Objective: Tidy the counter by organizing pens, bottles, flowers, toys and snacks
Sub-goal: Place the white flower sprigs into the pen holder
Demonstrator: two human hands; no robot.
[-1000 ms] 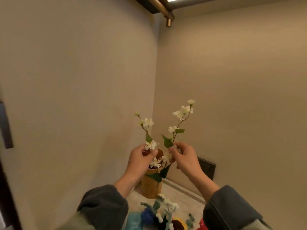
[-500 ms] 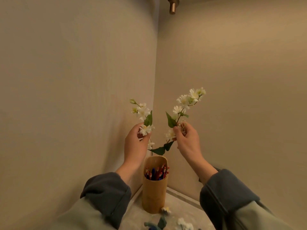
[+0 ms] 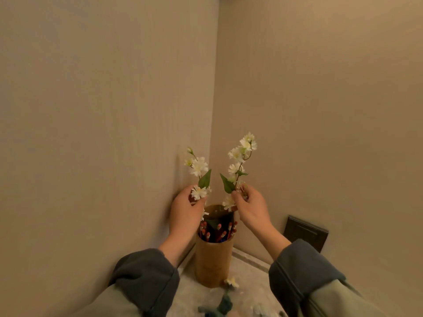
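Flowers (image 3: 246, 145): two white sprigs with green leaves, both held upright over the cup (image 3: 214, 261) at the table's (image 3: 249, 279) back corner, where the two walls meet.

- Left hand (image 3: 185, 213): fingers and thumb curled round the left sprig (image 3: 198, 167), gripping it low, just under a bloom. Hand is beside the cup rim on the left-wall side.
- Right hand (image 3: 251, 207): thumb and fingertips pinch the right sprig (image 3: 234, 168) at the stem, just below its lowest leaf. Hand is above the cup rim, on the right.
- Sprigs lean apart in a V, tops not touching. Right one reaches higher.
- Lower stem ends are hidden behind the hands, so can't tell if they're inside the cup. One bloom hangs right at the rim under the right hand, and a green leaf shows in the cup mouth.
- Cup: tan cylinder, upright, close to the left wall. Pens (image 3: 217, 233) stand in it, red and blue ends up, bunched at the near side.
- Loose white bloom (image 3: 231, 281) lies on the table touching the cup's base, near side.
- Blue-green item (image 3: 223, 304) at the table's near edge is cut off by the frame and can't be identified.
- Dark plate (image 3: 305, 234) is on the right wall, low, well apart from the cup.
- Both forearms are in grey cuffs (image 3: 146, 275).
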